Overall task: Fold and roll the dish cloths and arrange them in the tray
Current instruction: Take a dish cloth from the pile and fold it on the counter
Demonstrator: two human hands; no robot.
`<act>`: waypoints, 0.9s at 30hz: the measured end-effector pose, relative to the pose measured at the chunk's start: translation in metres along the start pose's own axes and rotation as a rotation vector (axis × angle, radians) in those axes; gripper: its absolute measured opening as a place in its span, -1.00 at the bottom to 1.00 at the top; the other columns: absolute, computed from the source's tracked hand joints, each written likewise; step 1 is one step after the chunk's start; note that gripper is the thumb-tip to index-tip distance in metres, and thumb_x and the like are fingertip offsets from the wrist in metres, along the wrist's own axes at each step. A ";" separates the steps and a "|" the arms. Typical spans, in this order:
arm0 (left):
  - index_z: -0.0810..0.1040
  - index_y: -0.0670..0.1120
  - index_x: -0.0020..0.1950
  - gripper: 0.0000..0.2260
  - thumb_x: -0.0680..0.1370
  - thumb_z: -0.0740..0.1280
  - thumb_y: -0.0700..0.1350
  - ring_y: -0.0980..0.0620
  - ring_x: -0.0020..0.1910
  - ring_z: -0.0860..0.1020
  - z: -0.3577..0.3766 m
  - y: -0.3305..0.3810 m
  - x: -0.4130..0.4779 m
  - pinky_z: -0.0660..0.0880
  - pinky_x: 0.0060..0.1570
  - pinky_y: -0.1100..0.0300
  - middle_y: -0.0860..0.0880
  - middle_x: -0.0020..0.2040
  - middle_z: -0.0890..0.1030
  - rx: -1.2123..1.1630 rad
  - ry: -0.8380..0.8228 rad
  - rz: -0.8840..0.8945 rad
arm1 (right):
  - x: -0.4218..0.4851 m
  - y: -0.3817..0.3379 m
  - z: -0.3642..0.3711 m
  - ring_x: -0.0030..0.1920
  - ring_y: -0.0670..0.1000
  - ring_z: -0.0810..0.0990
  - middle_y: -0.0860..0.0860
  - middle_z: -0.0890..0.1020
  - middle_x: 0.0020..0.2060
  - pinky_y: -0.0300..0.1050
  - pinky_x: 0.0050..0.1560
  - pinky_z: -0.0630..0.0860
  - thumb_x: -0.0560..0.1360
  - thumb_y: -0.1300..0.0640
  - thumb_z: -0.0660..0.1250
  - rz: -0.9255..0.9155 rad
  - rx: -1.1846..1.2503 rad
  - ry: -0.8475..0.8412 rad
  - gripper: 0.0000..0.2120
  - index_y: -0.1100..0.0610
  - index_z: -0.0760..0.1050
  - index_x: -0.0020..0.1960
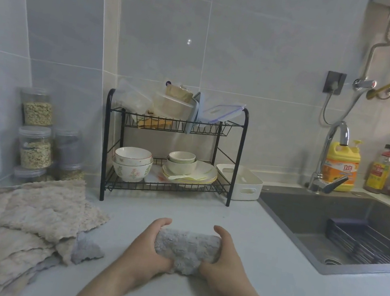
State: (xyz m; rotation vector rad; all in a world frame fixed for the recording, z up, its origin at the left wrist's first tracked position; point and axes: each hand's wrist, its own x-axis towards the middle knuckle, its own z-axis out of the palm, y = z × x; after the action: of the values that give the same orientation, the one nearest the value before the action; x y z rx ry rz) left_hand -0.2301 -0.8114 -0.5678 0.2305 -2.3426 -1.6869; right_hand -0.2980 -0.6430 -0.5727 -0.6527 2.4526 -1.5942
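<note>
A grey fluffy dish cloth [186,248], rolled into a thick cylinder, lies crosswise on the white counter in front of me. My left hand [146,247] clasps its left end and my right hand [228,259] clasps its right end. A pile of beige cloths [22,217], loose and flat, spreads over the counter at the left, with a grey cloth corner [86,250] poking out beneath it. The white plastic tray [242,183] with cut-out handles stands at the back, right of the dish rack, with nothing visible in it.
A black two-tier dish rack [170,151] with bowls and plates stands at the back centre. Clear jars of grain [35,136] are stacked at the back left. The dark sink [346,225] with a faucet [329,155] lies to the right, with bottles behind it.
</note>
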 end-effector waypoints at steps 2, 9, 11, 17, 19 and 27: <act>0.34 0.10 0.29 -0.37 0.35 0.33 -0.42 0.21 -0.46 0.52 -0.001 0.003 -0.001 0.39 -0.43 0.33 -0.04 -0.09 0.58 0.032 -0.045 -0.032 | 0.000 0.000 0.000 0.10 -0.07 0.49 -0.05 0.47 0.12 -0.53 -0.13 0.36 0.35 0.33 0.31 -0.001 -0.035 -0.016 -0.29 -0.11 0.17 0.38; 0.53 -0.05 0.05 -0.58 0.29 0.45 -0.39 -0.01 -0.09 0.62 -0.006 -0.006 0.008 0.54 -0.21 0.28 -0.08 -0.04 0.64 -0.152 0.197 -0.023 | 0.007 0.007 -0.001 -0.04 -0.08 0.62 -0.11 0.65 -0.12 -0.48 -0.20 0.42 0.40 0.38 0.27 -0.023 0.030 0.177 -0.67 0.06 0.52 0.05; 0.56 -0.11 0.05 -0.61 0.28 0.48 -0.37 -0.09 -0.03 0.62 -0.009 -0.010 0.011 0.56 -0.11 0.15 -0.12 -0.03 0.67 -0.271 0.219 -0.055 | 0.009 0.008 -0.001 -0.07 -0.08 0.65 -0.07 0.69 -0.12 -0.43 -0.22 0.45 0.43 0.36 0.29 -0.007 0.095 0.183 -0.72 0.09 0.56 0.05; 0.54 -0.25 0.04 -0.77 0.45 0.33 -0.49 -0.03 -0.28 0.67 -0.012 -0.005 0.008 0.56 -0.36 0.21 -0.12 -0.23 0.71 -0.531 0.195 -0.111 | 0.003 0.002 -0.006 -0.45 -0.21 0.56 -0.08 0.68 -0.36 -0.44 -0.41 0.42 0.42 0.39 0.31 -0.003 0.165 0.192 -0.78 0.14 0.62 -0.04; 0.54 -0.24 0.02 -0.80 0.47 0.32 -0.47 0.02 -0.32 0.67 -0.012 -0.003 0.006 0.54 -0.41 0.25 -0.09 -0.25 0.71 -0.556 0.178 -0.104 | 0.001 0.003 -0.007 -0.47 -0.21 0.51 -0.11 0.64 -0.45 -0.42 -0.41 0.39 0.42 0.36 0.32 -0.008 0.146 0.175 -0.82 0.15 0.62 -0.09; 0.54 -0.19 0.07 -0.78 0.49 0.31 -0.43 0.00 -0.14 0.66 -0.011 -0.024 0.016 0.55 -0.23 0.27 -0.13 -0.08 0.69 -0.465 0.183 -0.083 | 0.005 0.015 -0.003 -0.25 -0.33 0.59 -0.17 0.70 -0.21 -0.53 -0.30 0.38 0.45 0.27 0.31 -0.023 0.141 0.163 -0.75 -0.04 0.58 -0.01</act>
State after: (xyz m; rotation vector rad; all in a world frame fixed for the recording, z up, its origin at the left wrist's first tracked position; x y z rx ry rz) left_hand -0.2422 -0.8328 -0.5853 0.3761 -1.7743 -2.0908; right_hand -0.3076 -0.6372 -0.5842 -0.5512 2.4198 -1.8783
